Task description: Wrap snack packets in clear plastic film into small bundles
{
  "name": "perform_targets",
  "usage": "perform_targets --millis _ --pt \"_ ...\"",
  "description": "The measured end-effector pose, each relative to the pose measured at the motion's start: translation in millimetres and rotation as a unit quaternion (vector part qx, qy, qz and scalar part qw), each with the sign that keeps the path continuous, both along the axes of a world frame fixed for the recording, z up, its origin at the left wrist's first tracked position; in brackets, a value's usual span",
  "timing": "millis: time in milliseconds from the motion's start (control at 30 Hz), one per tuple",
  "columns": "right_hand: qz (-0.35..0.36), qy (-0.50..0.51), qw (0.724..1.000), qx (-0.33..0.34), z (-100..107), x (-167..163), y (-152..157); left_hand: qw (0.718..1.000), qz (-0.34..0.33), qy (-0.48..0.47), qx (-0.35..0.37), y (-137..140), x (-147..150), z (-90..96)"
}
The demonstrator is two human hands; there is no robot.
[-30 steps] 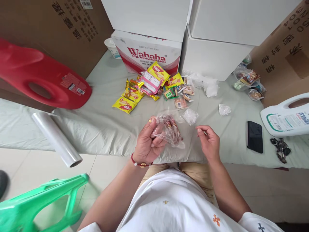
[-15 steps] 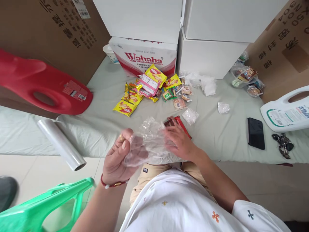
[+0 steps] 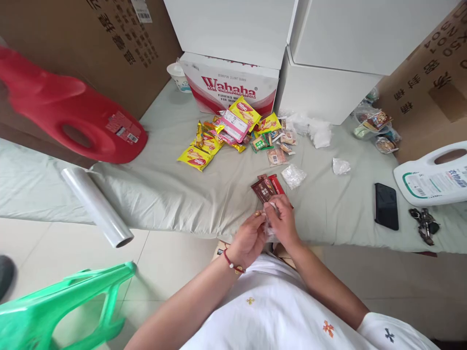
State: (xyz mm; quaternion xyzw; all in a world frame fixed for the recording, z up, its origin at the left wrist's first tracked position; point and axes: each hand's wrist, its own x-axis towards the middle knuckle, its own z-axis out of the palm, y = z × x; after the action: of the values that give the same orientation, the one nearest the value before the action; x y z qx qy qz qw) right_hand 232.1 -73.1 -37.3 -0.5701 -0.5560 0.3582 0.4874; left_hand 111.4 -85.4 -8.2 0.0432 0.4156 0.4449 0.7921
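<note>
Close together at the front edge of the cloth-covered surface, my left hand (image 3: 247, 239) and my right hand (image 3: 283, 224) are both closed on a crumpled clear plastic bag (image 3: 270, 232). Most of the plastic is hidden by the fingers. Just beyond my right hand lie a brown snack packet (image 3: 263, 190) and a red snack packet (image 3: 277, 183), partly overlapping. Right of these rests a folded piece of clear plastic (image 3: 294, 176). Farther back is a pile of snacks with yellow wafer packets (image 3: 196, 158), a pink packet (image 3: 235, 126) and small wrapped biscuits (image 3: 277, 157).
A plastic film roll (image 3: 97, 206) and a red jug (image 3: 127, 141) lie left, above a green stool (image 3: 73, 301). To the right are a phone (image 3: 386, 206), keys (image 3: 424, 226), a white detergent bottle (image 3: 434, 175) and bagged snacks (image 3: 375, 121). Boxes (image 3: 233, 78) line the back.
My left hand has moved right to meet my right hand. The plastic, spread between them before, is now bunched up in the fingers, and the brown packet shows more fully.
</note>
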Motion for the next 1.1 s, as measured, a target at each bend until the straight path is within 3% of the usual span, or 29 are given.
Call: perform_targets --millis 100,233,367,467,633,767,833,900,1000,1100 --pt "0.022 -0.115 0.988 0.101 4 -2 -6 0.997 0.01 -0.059 -0.047 3 1 7.5" --pt "0.166 -0.154 0.968 0.108 9 4 -22 0.994 -0.046 -0.103 -0.014 1 -16 15.3" --pt "0.046 -0.054 0.997 -0.013 2 20 -33 0.968 -0.18 -0.143 0.098 -21 -12 20.4" --pt "-0.04 0.047 0.995 -0.073 0 37 -36 0.94 -0.259 -0.142 0.17 -31 -9 23.4" --pt "-0.147 0.253 0.948 -0.126 15 85 -45 0.941 -0.253 -0.12 0.187 -30 -26 15.3" --pt "-0.155 0.254 0.944 -0.144 21 145 -80 0.956 -0.216 -0.088 0.18 -22 -51 2.8" --pt "-0.203 0.242 0.935 -0.159 10 177 -109 0.963 -0.191 -0.043 0.184 -15 -62 -2.7" --pt "-0.297 0.223 0.913 -0.168 -14 205 -141 0.969 -0.159 0.014 0.19 -6 -71 -8.0" --pt "-0.404 0.218 0.863 -0.21 -64 230 -180 0.969 -0.105 0.105 0.197 7 -77 -16.9" --pt "-0.419 0.241 0.843 -0.235 -114 232 -197 0.95 -0.042 0.21 0.228 18 -78 -29.1"
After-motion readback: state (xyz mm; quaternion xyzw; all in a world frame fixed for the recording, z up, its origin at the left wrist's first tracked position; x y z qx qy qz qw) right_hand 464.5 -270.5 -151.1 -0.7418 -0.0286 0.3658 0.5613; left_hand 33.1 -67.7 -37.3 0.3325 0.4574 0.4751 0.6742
